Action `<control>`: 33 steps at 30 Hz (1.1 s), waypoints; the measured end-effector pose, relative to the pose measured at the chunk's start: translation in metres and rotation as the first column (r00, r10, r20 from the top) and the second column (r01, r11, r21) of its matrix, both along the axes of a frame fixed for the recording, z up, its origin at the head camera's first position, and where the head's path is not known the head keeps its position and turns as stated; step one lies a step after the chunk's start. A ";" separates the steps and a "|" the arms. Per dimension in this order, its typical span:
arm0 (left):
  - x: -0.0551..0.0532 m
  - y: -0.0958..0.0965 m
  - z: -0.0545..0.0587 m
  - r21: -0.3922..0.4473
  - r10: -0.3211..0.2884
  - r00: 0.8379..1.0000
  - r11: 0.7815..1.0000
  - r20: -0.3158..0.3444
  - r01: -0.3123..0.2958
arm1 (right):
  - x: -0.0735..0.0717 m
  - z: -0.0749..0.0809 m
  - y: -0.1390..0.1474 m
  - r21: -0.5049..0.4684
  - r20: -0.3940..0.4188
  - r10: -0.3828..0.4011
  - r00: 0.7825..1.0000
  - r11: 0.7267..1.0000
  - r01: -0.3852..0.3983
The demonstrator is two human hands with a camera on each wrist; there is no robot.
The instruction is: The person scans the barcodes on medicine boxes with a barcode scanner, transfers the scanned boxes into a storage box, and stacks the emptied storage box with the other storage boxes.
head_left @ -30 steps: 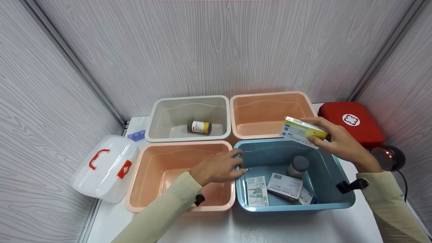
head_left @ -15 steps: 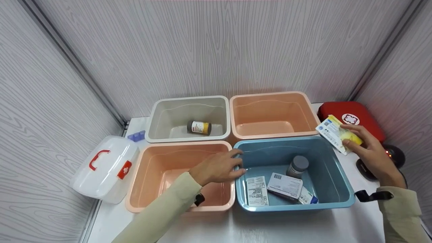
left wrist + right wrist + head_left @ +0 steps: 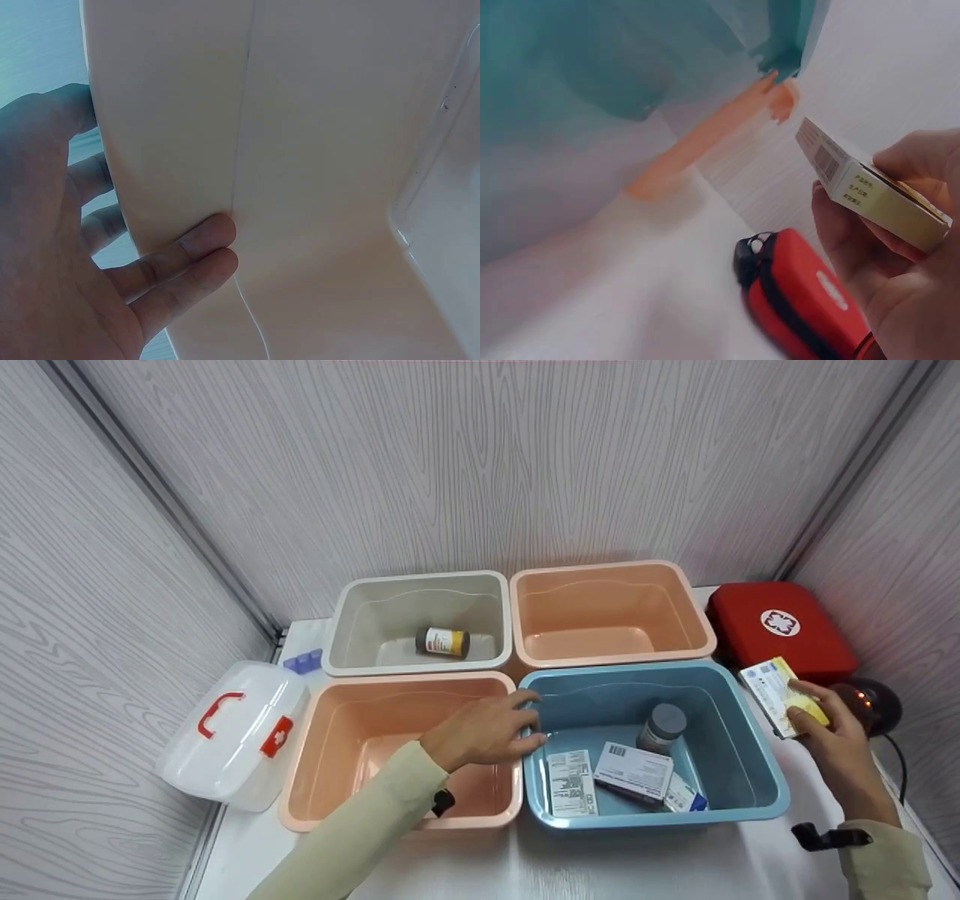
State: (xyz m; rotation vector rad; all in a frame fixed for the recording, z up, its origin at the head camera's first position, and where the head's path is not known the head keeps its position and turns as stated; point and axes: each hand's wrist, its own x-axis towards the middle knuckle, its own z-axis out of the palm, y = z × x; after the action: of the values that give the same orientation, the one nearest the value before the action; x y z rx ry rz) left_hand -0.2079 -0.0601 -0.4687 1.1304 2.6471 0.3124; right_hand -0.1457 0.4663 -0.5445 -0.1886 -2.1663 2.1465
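My right hand [image 3: 832, 727] holds a white-and-yellow medicine box [image 3: 776, 697] between thumb and fingers, just right of the blue bin [image 3: 750, 761]. In the right wrist view, printed lettering and a barcode show on the box [image 3: 870, 195]. My left hand [image 3: 487, 731] rests where the front orange bin [image 3: 401, 823] meets the blue bin. In the left wrist view, two fingertips [image 3: 214, 240] lie against the bin wall; the other digits reach past its edge. Inside the blue bin are a dark-lidded bottle [image 3: 664, 727] and several medicine boxes [image 3: 634, 772].
Behind stand a grey bin [image 3: 375, 660] holding a yellow-labelled bottle [image 3: 444, 642] and another orange bin [image 3: 585, 641]. A red first-aid case [image 3: 780, 626] and a dark device with red lights [image 3: 874, 705] are right. At left sit a clear lidded box [image 3: 232, 735] and purple pill organiser [image 3: 304, 661].
My right hand has carried the medicine box from above the blue bin's back rim to the right and nearer, beside the dark device. The left hand has stayed in place.
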 end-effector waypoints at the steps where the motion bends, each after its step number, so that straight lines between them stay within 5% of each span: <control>1: 0.000 0.000 0.000 -0.001 -0.001 1.000 1.000 0.001 0.001 | 0.002 -0.004 0.002 -0.040 0.014 -0.010 1.000 0.999 0.011; 7: -0.001 0.000 -0.002 -0.006 0.003 1.000 1.000 -0.004 -0.003 | 0.011 -0.017 0.007 -0.232 0.089 -0.072 0.993 0.969 0.091; 16: 0.000 0.002 -0.001 -0.018 0.008 1.000 1.000 -0.016 -0.008 | 0.013 -0.016 0.010 -0.247 0.114 -0.103 0.988 0.960 0.128; 27: 0.000 0.002 -0.002 -0.040 0.016 1.000 0.999 -0.006 -0.016 | -0.020 0.050 0.002 -0.103 0.074 -0.046 0.996 0.993 0.054; 33: 0.000 0.002 -0.002 -0.036 0.016 1.000 0.999 -0.001 -0.016 | -0.048 0.090 -0.015 -0.059 -0.050 0.040 0.998 0.997 -0.043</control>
State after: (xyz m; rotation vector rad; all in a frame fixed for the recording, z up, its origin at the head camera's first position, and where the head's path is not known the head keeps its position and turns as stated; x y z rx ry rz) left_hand -0.2081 -0.0584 -0.4702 1.0995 2.6526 0.2664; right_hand -0.1938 0.4516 -0.4549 -0.0957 -2.0991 2.2159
